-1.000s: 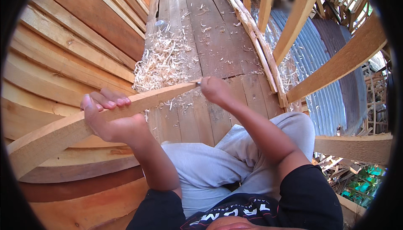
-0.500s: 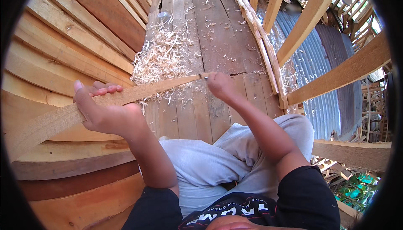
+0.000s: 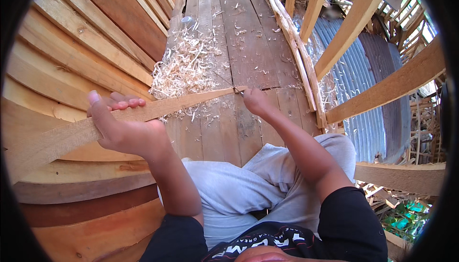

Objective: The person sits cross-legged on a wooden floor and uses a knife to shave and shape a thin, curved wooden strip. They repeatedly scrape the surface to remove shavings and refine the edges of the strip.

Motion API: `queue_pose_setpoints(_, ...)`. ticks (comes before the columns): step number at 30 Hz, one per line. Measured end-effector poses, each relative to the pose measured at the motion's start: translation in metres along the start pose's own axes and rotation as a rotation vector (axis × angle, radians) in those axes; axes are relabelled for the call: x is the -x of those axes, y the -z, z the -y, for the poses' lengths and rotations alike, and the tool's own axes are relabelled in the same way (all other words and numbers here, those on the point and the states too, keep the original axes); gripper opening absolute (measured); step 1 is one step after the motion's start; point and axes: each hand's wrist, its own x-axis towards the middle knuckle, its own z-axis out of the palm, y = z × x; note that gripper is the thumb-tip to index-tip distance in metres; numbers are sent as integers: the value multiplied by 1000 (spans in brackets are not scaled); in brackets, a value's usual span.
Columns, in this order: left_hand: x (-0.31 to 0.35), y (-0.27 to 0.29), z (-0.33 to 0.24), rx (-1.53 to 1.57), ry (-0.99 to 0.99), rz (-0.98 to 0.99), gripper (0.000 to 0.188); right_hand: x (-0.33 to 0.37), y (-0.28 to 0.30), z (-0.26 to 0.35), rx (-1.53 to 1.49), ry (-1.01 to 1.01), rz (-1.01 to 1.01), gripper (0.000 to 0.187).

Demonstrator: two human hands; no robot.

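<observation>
A long, pale wooden strip slants across in front of me, wide at the lower left and narrowing toward its right end. My left hand is closed around it from below, thumb on the near side and fingertips over the far edge. Near the narrow end, my right hand is closed on a thin, dark-bladed knife. The blade lies across the strip close to its tip and points up and left. Its handle is hidden inside my right fist.
Curled wood shavings are heaped on the plank floor, with a small clear cup beyond them. Stacked boards line the left. Upright wooden posts and corrugated metal sheets stand at the right.
My right hand has shifted slightly right and down with the knife, and more of the blade shows. The strip and my left hand have moved slightly right.
</observation>
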Motion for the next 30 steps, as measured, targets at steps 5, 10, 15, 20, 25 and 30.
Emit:
queue_pose_setpoints(5,-6,6,2,-33,20,11,29,38,16,42,124,101,3,51)
queue_pose_setpoints(10,-2,3,2,30,79,-3,29,31,22,40,170,76,108,44)
queue_pose_setpoints(15,-3,1,-1,41,102,2,30,15,4,10,103,17,-15,50)
queue_pose_setpoints(20,-6,9,3,16,14,13,25,59,31,91,46,106,160,51)
queue_pose_setpoints(25,0,4,3,-7,-19,-18,23,29,18,48,-88,76,81,52)
queue_pose_setpoints(30,-12,8,4,57,83,-36,29,44,15,66,-32,61,-1,53)
